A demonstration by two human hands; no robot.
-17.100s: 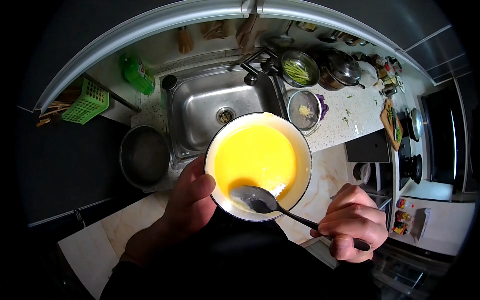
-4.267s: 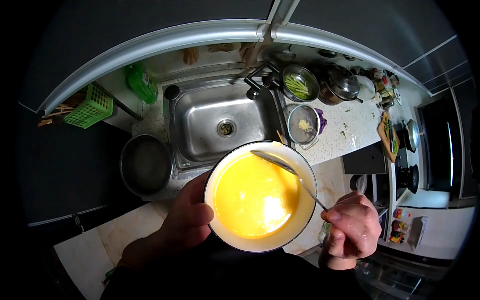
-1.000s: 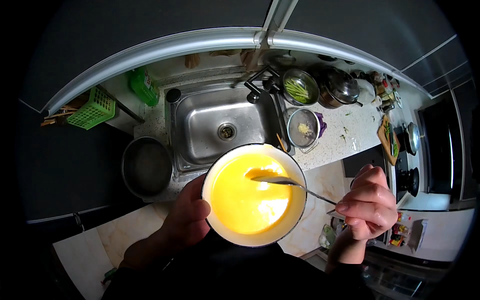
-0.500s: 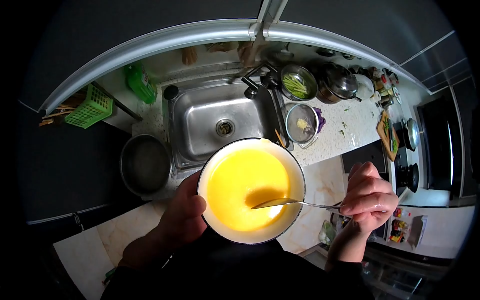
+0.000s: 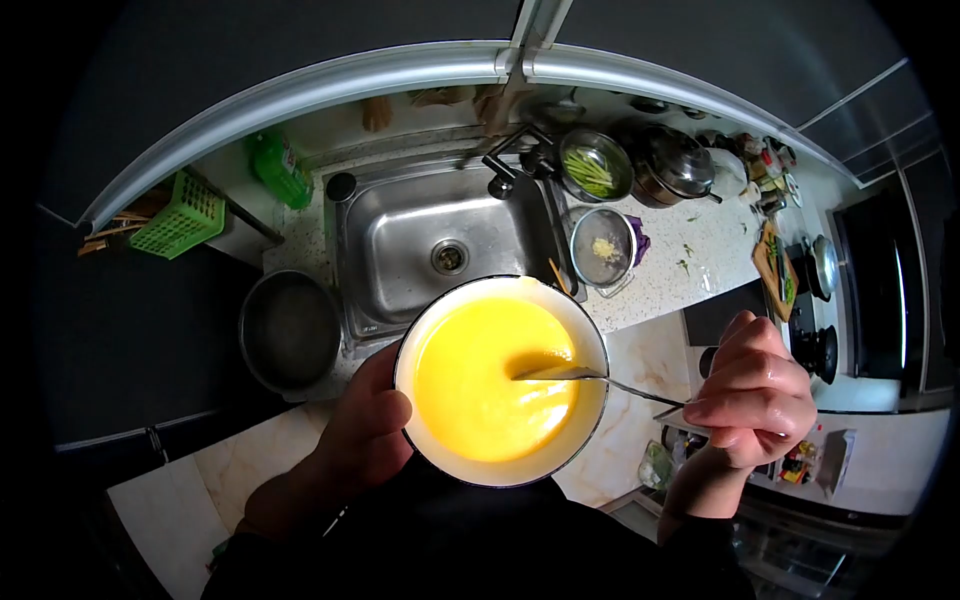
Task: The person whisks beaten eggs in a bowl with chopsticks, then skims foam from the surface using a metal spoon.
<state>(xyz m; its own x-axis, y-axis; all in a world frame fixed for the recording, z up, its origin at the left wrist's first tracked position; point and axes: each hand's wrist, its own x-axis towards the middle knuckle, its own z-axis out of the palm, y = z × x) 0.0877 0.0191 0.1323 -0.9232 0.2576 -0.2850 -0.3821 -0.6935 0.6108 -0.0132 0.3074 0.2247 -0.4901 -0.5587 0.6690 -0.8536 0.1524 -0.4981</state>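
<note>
A white bowl with a dark rim [image 5: 437, 451] is in front of my chest, close below the camera. In it is a smooth yellow liquid [image 5: 470, 370], like beaten egg. My left hand [image 5: 372, 415] grips the bowl's left side, thumb over the rim and fingers hidden beneath. A metal spoon [image 5: 630, 390] reaches in from the right, its head at the yellow liquid. My right hand [image 5: 755, 395] is closed round the end of the spoon's handle, to the right of the bowl.
Beyond the bowl lies a steel sink [image 5: 400, 240] with a black faucet [image 5: 502, 180]. A large dark basin [image 5: 290, 330] stands left. To the right are a bowl of cut green vegetables [image 5: 592, 170], a bowl with minced pieces [image 5: 604, 248], a lidded pot [image 5: 672, 165] and a cutting board [image 5: 774, 270].
My right hand has shifted slightly right, and the spoon's head has moved up and right within the bowl. The bowl and my left hand stay nearly in place.
</note>
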